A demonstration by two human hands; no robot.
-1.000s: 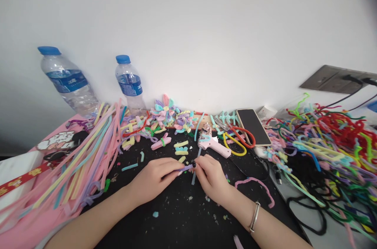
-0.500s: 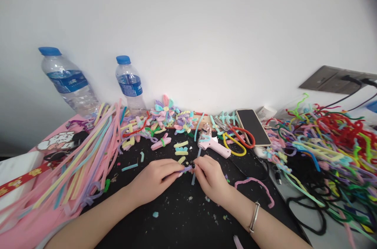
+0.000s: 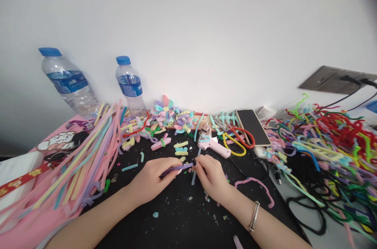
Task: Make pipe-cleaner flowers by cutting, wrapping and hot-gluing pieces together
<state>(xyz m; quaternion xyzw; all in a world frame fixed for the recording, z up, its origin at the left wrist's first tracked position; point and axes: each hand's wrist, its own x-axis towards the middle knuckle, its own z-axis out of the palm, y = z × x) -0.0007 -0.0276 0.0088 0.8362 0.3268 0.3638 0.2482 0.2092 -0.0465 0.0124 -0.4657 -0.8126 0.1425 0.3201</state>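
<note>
A purple pipe cleaner stretches between my two hands above the black table mat. My left hand is closed around it with thumb and fingers. At its other end my right hand pinches the tip; dark nails show there. Just behind my right hand lies a pale pink glue gun with a glue stick sticking out toward me. Short yellow and blue pipe cleaner pieces lie beyond my fingers. Scissors with red and yellow handles rest right of the glue gun.
Long pastel pipe cleaners fan out at left. Two water bottles stand against the wall. A phone lies at the back right, beside a tangle of coloured pipe cleaners. A pipe cleaner flower sits at the back.
More of the purple pipe cleaner now shows between my hands. My left fingers have shifted left along it, while my right hand stays almost in place.
</note>
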